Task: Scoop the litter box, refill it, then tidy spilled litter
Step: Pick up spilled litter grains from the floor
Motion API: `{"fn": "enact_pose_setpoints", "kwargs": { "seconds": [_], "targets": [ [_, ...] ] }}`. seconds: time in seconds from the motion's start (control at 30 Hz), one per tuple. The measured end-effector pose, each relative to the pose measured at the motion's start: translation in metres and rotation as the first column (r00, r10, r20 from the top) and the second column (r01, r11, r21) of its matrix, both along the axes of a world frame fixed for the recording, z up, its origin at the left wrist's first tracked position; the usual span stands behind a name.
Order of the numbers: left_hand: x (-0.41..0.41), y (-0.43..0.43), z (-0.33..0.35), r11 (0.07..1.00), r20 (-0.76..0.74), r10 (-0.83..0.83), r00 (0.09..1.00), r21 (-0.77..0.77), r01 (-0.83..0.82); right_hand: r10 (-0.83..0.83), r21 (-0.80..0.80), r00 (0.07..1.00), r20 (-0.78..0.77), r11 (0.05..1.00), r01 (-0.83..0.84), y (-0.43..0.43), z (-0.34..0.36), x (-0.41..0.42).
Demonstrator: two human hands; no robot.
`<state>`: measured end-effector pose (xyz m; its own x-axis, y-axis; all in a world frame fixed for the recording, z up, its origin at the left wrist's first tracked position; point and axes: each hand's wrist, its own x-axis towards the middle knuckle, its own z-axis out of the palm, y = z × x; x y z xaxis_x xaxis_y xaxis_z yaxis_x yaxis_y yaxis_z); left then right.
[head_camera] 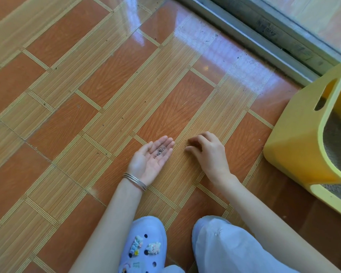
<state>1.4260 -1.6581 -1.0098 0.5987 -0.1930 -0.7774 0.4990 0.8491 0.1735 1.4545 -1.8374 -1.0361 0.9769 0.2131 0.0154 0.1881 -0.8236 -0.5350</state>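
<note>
Head view: both hands low on the tiled floor point(91, 91), yellow litter box point(295, 146) at right edge.
Left hand point(149, 161) lies palm up, fingers straight and relaxed, a few litter grains point(161, 150) resting on them. Right hand point(207, 152) is palm down just beside it, fingers curled, tips at some specks point(186, 147) on the floor; can't tell if it pinches any. Box holds grey litter.

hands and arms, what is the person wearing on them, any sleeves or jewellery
No gloves or sleeves in view. The left hand has a stack of thin silver bangles at its wrist. The right hand shows no ring, watch or band.
</note>
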Motion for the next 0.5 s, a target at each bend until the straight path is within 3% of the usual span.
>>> {"fn": "enact_pose_setpoints", "kwargs": {
  "seconds": [0.17,0.37,0.43,0.5],
  "targets": [
    [-0.001,-0.002,-0.001,0.999,0.006,-0.035,0.999,0.008,0.035,0.026,-0.063,0.996,0.080,0.998,-0.021,0.006,-0.002,0.001],
    [-0.001,-0.007,-0.001,0.997,0.000,-0.069,0.998,0.043,0.068,0.156,-0.295,0.962,0.224,0.952,-0.085,0.010,-0.014,-0.002],
    [-0.001,-0.010,0.000,0.995,-0.007,-0.080,0.997,0.059,0.080,0.156,-0.293,0.966,0.205,0.952,-0.092,0.011,-0.013,-0.002],
    [0.000,-0.016,0.002,0.994,-0.013,-0.088,0.996,0.061,0.088,0.134,-0.157,0.980,0.148,0.981,-0.111,0.013,-0.006,-0.003]
  ]
}}
